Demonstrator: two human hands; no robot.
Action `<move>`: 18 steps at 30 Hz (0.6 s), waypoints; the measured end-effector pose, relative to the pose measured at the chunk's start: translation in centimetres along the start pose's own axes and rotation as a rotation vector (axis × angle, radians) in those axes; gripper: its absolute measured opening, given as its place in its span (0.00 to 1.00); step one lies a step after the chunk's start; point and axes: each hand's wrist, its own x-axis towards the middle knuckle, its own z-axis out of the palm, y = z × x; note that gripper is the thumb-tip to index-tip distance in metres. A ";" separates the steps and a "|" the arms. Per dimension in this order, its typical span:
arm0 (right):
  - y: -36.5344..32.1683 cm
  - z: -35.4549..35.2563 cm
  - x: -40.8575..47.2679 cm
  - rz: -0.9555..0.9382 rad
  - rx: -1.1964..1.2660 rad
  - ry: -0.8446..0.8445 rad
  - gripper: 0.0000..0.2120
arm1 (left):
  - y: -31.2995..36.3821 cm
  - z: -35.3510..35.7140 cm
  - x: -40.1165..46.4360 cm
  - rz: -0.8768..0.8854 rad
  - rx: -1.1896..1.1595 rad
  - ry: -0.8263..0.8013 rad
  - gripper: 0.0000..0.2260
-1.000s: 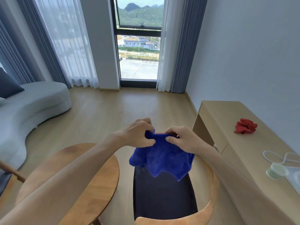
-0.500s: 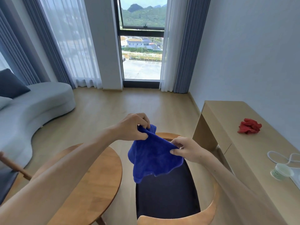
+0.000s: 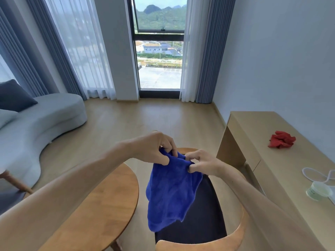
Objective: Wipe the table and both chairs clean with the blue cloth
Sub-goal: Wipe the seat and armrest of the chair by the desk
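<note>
The blue cloth hangs in the air above a chair with a dark seat and a curved wooden back. My left hand pinches the cloth's top edge on the left. My right hand pinches the same edge on the right, close beside the left. A round wooden table stands to the left of the chair, partly behind my left forearm. A wooden leg and dark edge of another chair show at the far left.
A long wooden desk along the right wall carries a red cloth, a white cable and a small pale tub. A grey sofa with a dark cushion fills the left. Bare wooden floor runs to the window.
My hands came close together at the cloth's top edge, and the cloth now hangs longer below them. The camera view shifted slightly.
</note>
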 end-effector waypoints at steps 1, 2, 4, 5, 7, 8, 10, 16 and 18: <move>0.2 -0.1 -0.3 -0.002 -0.001 0.040 0.05 | -0.5 0.0 -0.2 -0.007 0.016 0.030 0.13; 0.4 -0.4 -0.6 -0.012 -0.004 0.078 0.05 | -1.1 0.0 -0.4 -0.015 0.030 0.069 0.13; 0.4 -0.9 -1.4 -0.022 -0.014 0.128 0.06 | -2.5 0.0 -1.0 -0.051 0.071 0.149 0.11; 0.4 -1.1 -1.8 -0.027 -0.015 0.142 0.07 | -3.1 0.0 -1.2 -0.078 0.105 0.172 0.08; 0.3 -1.5 -2.2 -0.067 -0.068 0.171 0.11 | -4.4 0.5 -1.1 -0.133 0.177 0.180 0.05; 0.2 -1.6 -2.2 -0.092 -0.122 0.194 0.13 | -4.8 0.8 -0.9 -0.152 0.209 0.180 0.05; 0.1 -1.7 -2.0 -0.123 -0.216 0.246 0.14 | -5.3 1.4 -0.8 -0.164 0.236 0.214 0.06; -0.2 -1.9 -2.1 -0.131 -0.231 0.259 0.12 | -4.9 2.0 -1.2 -0.145 0.215 0.266 0.13; -0.3 -1.7 -1.9 -0.095 -0.201 0.228 0.11 | -4.7 2.6 -1.3 -0.173 0.224 0.283 0.17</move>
